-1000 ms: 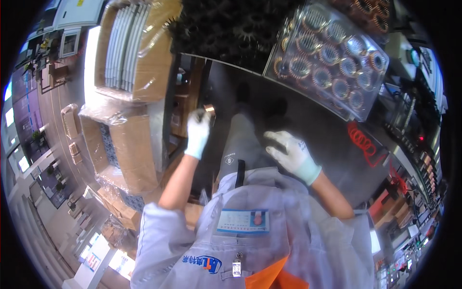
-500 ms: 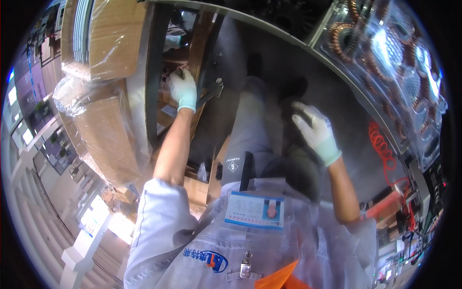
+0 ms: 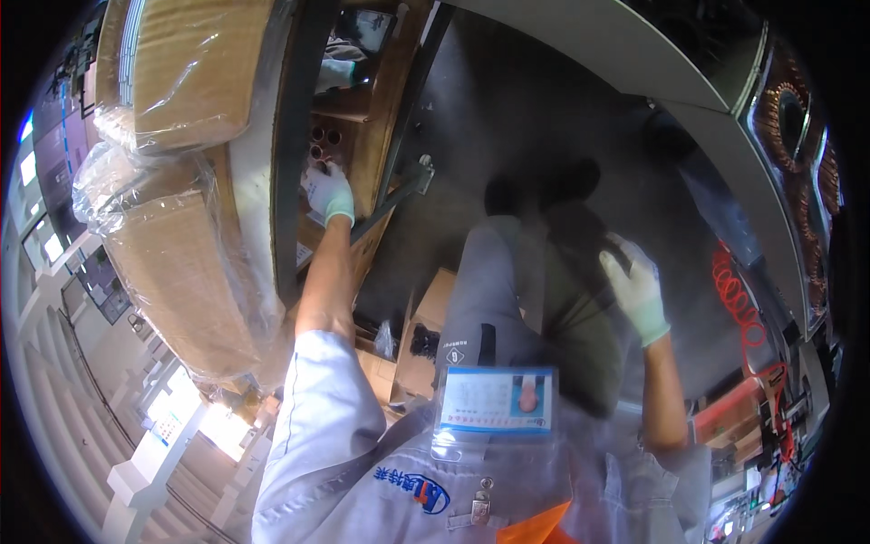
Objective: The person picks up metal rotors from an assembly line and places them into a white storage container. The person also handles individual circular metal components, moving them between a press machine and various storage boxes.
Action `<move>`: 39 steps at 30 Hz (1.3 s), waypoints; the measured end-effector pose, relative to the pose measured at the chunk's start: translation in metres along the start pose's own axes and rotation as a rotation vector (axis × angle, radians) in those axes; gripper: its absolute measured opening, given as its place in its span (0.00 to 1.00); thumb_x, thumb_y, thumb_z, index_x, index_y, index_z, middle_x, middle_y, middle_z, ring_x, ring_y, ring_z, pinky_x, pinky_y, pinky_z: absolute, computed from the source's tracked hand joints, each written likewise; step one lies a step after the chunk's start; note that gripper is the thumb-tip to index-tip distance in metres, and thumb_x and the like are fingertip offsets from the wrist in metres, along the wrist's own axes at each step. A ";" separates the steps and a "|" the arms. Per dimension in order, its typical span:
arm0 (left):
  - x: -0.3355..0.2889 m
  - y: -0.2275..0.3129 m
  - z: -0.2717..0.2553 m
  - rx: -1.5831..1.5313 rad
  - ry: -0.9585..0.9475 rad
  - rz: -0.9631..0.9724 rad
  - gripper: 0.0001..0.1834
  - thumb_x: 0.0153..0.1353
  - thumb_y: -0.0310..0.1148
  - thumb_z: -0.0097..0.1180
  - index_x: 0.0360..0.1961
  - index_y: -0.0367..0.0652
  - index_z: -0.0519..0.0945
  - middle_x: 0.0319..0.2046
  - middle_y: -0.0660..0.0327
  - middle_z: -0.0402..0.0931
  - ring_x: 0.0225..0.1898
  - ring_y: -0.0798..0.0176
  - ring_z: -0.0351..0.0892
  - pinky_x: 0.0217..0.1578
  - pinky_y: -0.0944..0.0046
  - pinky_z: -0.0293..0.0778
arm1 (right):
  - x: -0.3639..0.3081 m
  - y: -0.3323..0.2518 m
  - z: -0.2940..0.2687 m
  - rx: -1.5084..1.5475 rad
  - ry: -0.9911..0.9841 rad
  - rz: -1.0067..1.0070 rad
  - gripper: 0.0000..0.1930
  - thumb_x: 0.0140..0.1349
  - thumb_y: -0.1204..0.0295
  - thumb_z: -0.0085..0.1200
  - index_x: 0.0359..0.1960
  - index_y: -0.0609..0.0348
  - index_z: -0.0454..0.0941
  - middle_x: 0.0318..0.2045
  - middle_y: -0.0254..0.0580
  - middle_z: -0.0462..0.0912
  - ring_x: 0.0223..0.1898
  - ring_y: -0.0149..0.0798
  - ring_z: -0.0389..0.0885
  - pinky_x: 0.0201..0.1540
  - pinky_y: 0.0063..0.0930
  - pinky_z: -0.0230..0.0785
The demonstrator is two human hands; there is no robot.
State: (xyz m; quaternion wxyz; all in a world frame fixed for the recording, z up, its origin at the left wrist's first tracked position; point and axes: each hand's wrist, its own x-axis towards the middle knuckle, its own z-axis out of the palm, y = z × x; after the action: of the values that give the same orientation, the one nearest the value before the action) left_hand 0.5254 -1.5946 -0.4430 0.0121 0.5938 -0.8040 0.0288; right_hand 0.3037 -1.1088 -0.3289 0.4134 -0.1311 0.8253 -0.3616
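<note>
While small, round copper-coloured rings [image 3: 333,137] were seen in a brown, straight-sided box [image 3: 370,154] at the frame's upper left, the white-gloved left hand [image 3: 329,192] was placed just beside them; whether anything was grasped could not be told. Right of centre, the white-gloved right hand [image 3: 638,283] was held empty, loosely unclenched.

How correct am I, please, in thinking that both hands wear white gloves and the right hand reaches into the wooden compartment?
Not quite: the left hand, not the right hand, reaches into the wooden compartment, as the head view shows; the rest holds.
</note>
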 end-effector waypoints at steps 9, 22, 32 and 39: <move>0.034 -0.007 0.031 -0.224 -0.104 0.155 0.17 0.57 0.42 0.68 0.38 0.38 0.86 0.36 0.53 0.84 0.41 0.48 0.84 0.43 0.52 0.76 | -0.012 -0.017 0.017 -0.011 -0.027 0.026 0.17 0.67 0.67 0.57 0.54 0.62 0.80 0.48 0.54 0.83 0.51 0.53 0.83 0.54 0.36 0.73; -0.125 0.129 -0.150 -0.853 -0.509 0.200 0.11 0.66 0.27 0.62 0.48 0.37 0.80 0.35 0.63 0.79 0.37 0.69 0.76 0.37 0.65 0.76 | -0.066 -0.052 -0.041 -0.007 0.082 -0.120 0.19 0.70 0.59 0.52 0.57 0.54 0.78 0.45 0.51 0.82 0.48 0.55 0.81 0.52 0.43 0.74; -0.180 0.421 -0.442 -0.976 -0.150 1.499 0.14 0.58 0.27 0.66 0.46 0.42 0.83 0.35 0.56 0.80 0.27 0.55 0.79 0.29 0.60 0.75 | -0.139 -0.147 -0.153 0.133 0.744 -0.374 0.15 0.63 0.74 0.60 0.52 0.58 0.81 0.44 0.48 0.83 0.39 0.45 0.84 0.44 0.34 0.76; -0.177 0.506 -0.422 -0.466 -0.048 1.866 0.13 0.61 0.38 0.59 0.45 0.47 0.79 0.32 0.53 0.75 0.34 0.49 0.80 0.32 0.49 0.73 | -0.093 -0.185 -0.227 0.209 1.007 -0.258 0.22 0.61 0.76 0.62 0.58 0.61 0.77 0.45 0.43 0.77 0.31 0.33 0.77 0.37 0.28 0.72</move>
State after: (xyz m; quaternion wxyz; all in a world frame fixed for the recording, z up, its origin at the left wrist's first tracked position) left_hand 0.0876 -1.2521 -0.0471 0.0855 -0.3017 -0.9383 -0.1456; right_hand 0.1697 -1.0804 -0.0537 -0.0712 0.0003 0.8584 -0.5079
